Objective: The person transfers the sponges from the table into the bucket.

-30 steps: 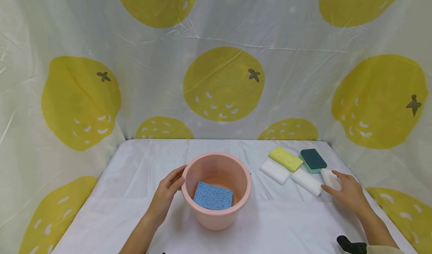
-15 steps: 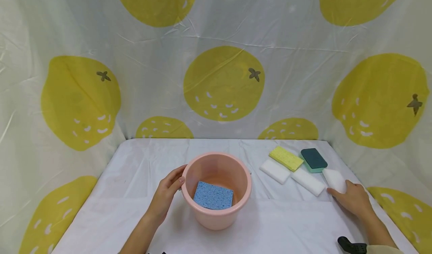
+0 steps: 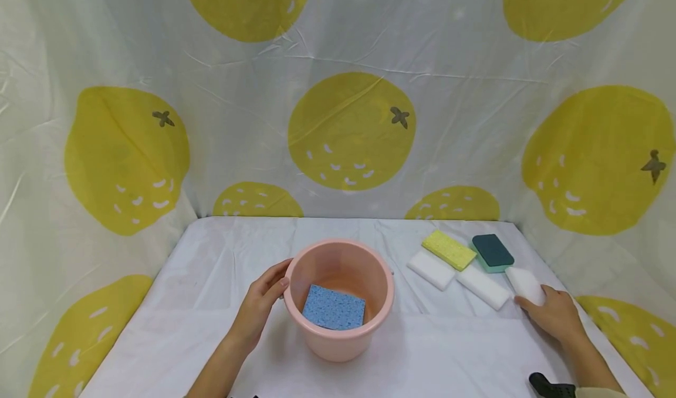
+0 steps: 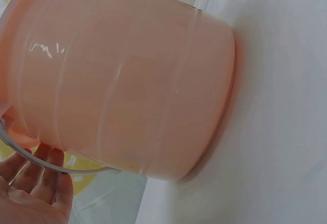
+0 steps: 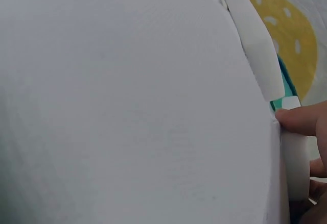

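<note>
A pink bucket point(image 3: 340, 342) stands upright at the middle front of the table, with a blue sponge point(image 3: 334, 307) lying inside. At its left rim, my left hand point(image 3: 257, 304) holds the bucket between thumb and fingers. The left wrist view shows the left fingers point(image 4: 47, 180) by the bucket's pale handle point(image 4: 76, 171). Over on the right, my right hand point(image 3: 554, 313) grips a white sponge point(image 3: 525, 285) at its near end, thumb on one side and fingers on the other. That sponge appears to rest on the cloth; some fingertips are hidden behind it.
Left of the held sponge lie two more white sponges, one near point(image 3: 483, 287) and one farther left point(image 3: 431, 269). A yellow sponge point(image 3: 449, 250) overlaps them. Behind is a dark-topped green sponge point(image 3: 493, 252). Lemon-print curtain point(image 3: 348, 51) walls the white-covered table point(image 3: 222, 251).
My right hand has shifted slightly right and toward me, and its grip now sits lower on the white sponge, showing more of it. The left hand and bucket stay put.
</note>
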`<act>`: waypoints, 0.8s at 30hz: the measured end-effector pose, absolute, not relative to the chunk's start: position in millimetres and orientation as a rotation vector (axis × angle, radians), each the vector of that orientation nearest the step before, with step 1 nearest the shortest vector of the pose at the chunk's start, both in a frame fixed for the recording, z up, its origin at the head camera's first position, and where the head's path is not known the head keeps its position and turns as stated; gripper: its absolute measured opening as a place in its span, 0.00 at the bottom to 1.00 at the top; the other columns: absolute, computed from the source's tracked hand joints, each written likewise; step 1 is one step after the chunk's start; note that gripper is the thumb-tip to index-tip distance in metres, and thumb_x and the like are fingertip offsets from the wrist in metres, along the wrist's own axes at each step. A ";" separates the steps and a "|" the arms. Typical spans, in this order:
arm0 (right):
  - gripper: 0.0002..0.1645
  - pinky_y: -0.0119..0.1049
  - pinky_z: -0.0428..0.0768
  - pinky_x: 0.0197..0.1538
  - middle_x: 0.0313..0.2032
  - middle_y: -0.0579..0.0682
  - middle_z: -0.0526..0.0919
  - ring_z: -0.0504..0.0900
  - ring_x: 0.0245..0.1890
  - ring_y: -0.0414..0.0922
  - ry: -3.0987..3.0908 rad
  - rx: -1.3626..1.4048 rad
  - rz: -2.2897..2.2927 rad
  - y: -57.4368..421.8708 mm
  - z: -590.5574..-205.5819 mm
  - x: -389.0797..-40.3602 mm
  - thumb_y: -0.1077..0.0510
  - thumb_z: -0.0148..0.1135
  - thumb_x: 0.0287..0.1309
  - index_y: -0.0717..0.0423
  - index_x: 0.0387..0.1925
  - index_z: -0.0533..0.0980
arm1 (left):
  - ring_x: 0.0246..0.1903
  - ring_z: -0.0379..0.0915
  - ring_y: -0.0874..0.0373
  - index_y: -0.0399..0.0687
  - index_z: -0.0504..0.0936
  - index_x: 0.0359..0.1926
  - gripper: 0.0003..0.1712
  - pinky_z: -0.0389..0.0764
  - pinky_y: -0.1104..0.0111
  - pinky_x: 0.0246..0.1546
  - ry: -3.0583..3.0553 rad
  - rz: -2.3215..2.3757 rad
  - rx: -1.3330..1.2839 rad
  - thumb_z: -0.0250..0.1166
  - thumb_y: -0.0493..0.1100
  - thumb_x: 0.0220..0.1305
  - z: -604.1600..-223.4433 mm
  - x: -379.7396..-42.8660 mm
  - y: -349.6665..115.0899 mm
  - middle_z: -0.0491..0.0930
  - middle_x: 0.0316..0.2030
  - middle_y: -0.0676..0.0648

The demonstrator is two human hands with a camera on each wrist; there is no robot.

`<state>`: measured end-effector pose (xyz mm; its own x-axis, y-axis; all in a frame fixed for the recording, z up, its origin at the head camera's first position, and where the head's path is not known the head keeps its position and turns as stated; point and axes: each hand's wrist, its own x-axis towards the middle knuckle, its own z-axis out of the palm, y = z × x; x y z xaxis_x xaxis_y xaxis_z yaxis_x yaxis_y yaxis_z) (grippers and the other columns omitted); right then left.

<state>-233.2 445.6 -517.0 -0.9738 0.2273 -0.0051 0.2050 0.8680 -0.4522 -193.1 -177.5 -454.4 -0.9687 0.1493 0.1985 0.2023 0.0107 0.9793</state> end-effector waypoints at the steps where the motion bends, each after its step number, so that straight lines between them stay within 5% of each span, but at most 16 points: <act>1: 0.58 0.74 0.63 0.58 0.54 0.88 0.59 0.61 0.56 0.81 -2.988 -0.355 0.720 445.6 -517.0 -233.4 0.38 0.61 0.68 0.92 0.62 0.54 | 0.64 0.71 0.52 0.43 0.71 0.73 0.26 0.72 0.64 0.61 -2.206 -2.148 -0.385 0.56 0.44 0.79 -454.4 -192.8 -177.5 0.75 0.67 0.43; 24: 0.54 0.77 0.60 0.61 0.60 0.85 0.56 0.57 0.60 0.80 -2.981 -0.372 0.879 435.0 -489.1 -231.4 0.45 0.64 0.67 0.84 0.70 0.51 | 0.62 0.73 0.52 0.43 0.71 0.73 0.27 0.73 0.66 0.58 -2.184 -2.168 -0.405 0.57 0.44 0.79 -456.7 -193.7 -179.1 0.75 0.67 0.43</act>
